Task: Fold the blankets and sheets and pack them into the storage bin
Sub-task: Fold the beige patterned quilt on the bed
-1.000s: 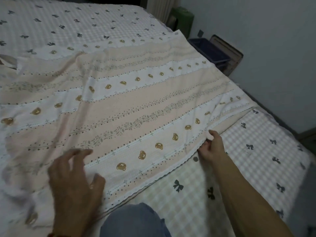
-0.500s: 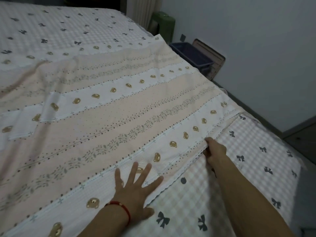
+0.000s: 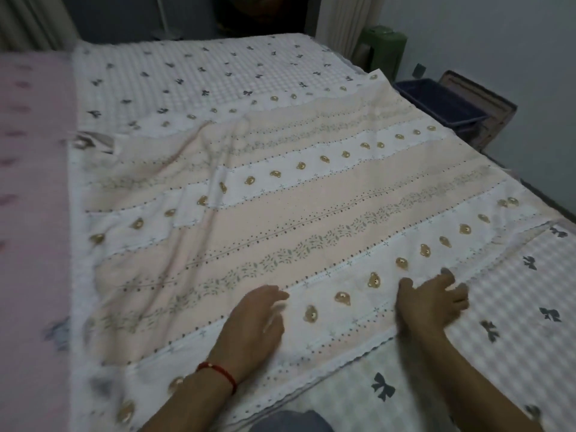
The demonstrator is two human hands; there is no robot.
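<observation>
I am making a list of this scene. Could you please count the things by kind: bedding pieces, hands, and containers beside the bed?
Bedding pieces: 3 (bear-print sheet, bow-print checked cover, pink cover)
Hands: 2 (left hand, right hand)
Containers: 2 (blue bin, green container)
Total: 7

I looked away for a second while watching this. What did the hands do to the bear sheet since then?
The right hand let go of the edge of the bear sheet that it was pinching and now lies open, spread over that edge. The left hand has slid toward the right one and lies flat on the sheet. The sheet stays spread on the bed, not yet folded, and the blue bin has not moved.
</observation>
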